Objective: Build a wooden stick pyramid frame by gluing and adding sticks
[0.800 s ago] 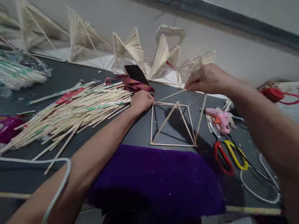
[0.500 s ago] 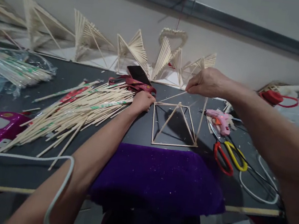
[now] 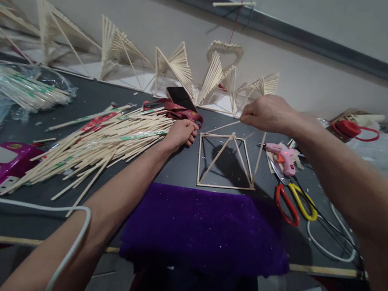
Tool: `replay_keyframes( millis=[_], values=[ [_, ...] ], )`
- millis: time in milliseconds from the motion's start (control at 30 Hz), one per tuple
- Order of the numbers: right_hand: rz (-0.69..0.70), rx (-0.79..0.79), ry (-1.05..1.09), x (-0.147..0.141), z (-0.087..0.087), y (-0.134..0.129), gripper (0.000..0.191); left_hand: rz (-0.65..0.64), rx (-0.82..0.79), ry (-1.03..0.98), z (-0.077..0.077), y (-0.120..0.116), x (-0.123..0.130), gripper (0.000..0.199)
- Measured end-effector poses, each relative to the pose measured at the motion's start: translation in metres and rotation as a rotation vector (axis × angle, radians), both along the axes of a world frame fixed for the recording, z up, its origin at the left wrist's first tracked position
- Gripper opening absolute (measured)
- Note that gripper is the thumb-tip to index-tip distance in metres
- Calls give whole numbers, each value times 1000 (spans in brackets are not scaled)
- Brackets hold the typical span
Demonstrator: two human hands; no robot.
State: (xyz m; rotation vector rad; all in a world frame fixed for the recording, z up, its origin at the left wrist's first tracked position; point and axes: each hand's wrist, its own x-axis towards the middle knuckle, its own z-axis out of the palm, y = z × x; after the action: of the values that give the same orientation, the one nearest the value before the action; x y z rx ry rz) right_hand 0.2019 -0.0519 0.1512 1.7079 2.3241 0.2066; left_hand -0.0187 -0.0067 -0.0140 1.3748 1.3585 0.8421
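A frame of thin wooden sticks (image 3: 226,186) stands on the dark table, with a square base and slanting sticks meeting at a raised point. Beyond its far side, my right hand (image 3: 266,113) pinches the upper end of a wooden stick (image 3: 222,126), whose lower end reaches the frame's far left corner. To the left of that corner is my left hand (image 3: 182,133), fingers curled in and apart from the frame; nothing shows in them. It rests beside a loose pile of wooden sticks (image 3: 120,131) and a dark red strap (image 3: 184,113).
A pink glue gun (image 3: 283,157) and scissors with red and yellow handles (image 3: 288,201) lie at right. Purple cloth (image 3: 204,228) covers the front edge. Twisted stick models (image 3: 175,67) line the wall. Bagged sticks (image 3: 26,90) and a white cable (image 3: 78,235) are at left.
My left hand has drawn slightly left, away from the frame's far left corner, its fingers curling. My right hand keeps its pinch on the stick. The view has shifted slightly.
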Motion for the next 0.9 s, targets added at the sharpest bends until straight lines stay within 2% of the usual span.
replay_keyframes(
  millis=[233,433,633,733,900],
  values=[
    [10,55,-54,-7,6,-5,33,-11,-16,28,10,-8,-7,12],
    [-5,71,-62,-5,3,-6,32,-109,140,335,9,-10,-10,17],
    [-6,74,-86,-3,1,-7,32,-148,365,684,7,-7,4,24],
    [-2,76,-65,-3,1,-8,31,-158,380,759,8,-6,10,27],
    [-13,55,3,-1,1,-7,28,-160,421,770,7,-6,12,28]
  ],
)
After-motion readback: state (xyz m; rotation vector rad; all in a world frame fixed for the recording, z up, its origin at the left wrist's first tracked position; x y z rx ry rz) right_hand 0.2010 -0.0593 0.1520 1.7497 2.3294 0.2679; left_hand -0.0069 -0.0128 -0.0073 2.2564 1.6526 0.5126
